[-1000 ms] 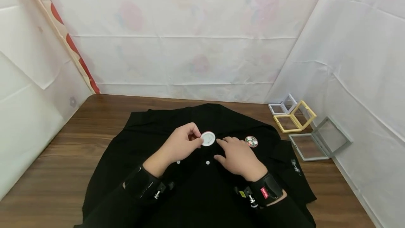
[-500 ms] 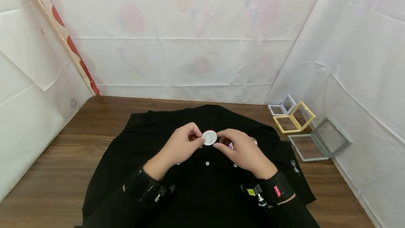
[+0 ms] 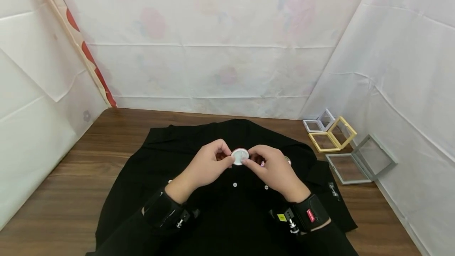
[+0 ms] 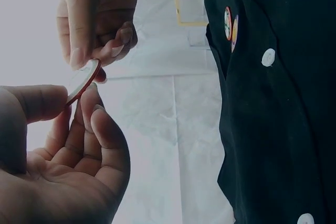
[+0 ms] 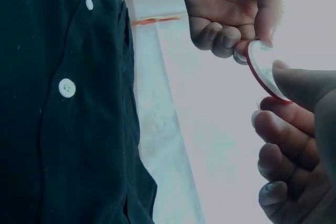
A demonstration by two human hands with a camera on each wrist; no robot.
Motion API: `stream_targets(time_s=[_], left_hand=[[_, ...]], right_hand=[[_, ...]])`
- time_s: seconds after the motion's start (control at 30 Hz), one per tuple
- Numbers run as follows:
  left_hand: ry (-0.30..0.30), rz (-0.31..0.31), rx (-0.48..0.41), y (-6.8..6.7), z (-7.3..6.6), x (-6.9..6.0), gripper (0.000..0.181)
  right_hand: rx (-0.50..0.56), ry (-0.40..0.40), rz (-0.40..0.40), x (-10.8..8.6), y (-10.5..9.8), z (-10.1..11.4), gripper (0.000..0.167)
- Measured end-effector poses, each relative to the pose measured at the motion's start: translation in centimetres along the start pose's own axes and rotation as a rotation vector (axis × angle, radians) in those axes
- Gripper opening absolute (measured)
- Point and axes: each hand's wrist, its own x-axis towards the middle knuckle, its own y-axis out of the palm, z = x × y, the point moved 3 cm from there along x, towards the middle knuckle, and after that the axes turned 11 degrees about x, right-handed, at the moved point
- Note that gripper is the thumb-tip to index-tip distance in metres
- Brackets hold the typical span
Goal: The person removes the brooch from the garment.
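Observation:
Between my two hands is a round pin badge [image 3: 239, 156], its white back with the pin facing up and its rim red. My left hand [image 3: 207, 163] pinches the badge's left edge between thumb and fingers. On the opposite edge my right hand [image 3: 273, 169] pinches it too, thumb on the white back. Below both hands a black buttoned shirt [image 3: 199, 134] lies spread out. Two more badges sit on the shirt: a red-rimmed badge [image 4: 228, 23] and a purple-and-yellow badge [image 4: 234, 33]. In the head view my right hand partly hides both.
At the right stand three hinged clear-windowed frames, opened out: a small white frame [image 3: 313, 126], a yellow frame [image 3: 323, 149] and a larger grey frame [image 3: 350, 182]. The wooden table [image 3: 81, 173] shows around the shirt. White cloth [image 3: 227, 23] hangs behind and at both sides.
My right hand has left its spread pose over the shirt and come in to pinch the badge's right edge. The left hand keeps its pinch; the badge stays almost in place.

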Motion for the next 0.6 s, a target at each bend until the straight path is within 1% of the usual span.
stream_targets(time_s=[0.13,0.3,0.43,0.6], left_hand=[[0.010,-0.004,0.010,0.16,-0.19,-0.08,0.007],[0.001,-0.018,0.034,0.26,-0.25,-0.11,0.006],[0.002,-0.023,0.032,0.32,-0.32,-0.03,0.006],[-0.016,-0.025,0.041,0.15,-0.48,-0.16,0.006]], right_hand=[[0.011,-0.011,-0.013,0.00,-0.02,0.06,0.007],[0.010,-0.008,-0.019,0.00,0.02,0.04,0.007],[0.020,-0.011,-0.038,0.02,0.15,-0.10,0.008],[0.047,-0.020,-0.067,-0.08,0.61,-0.25,0.009]])
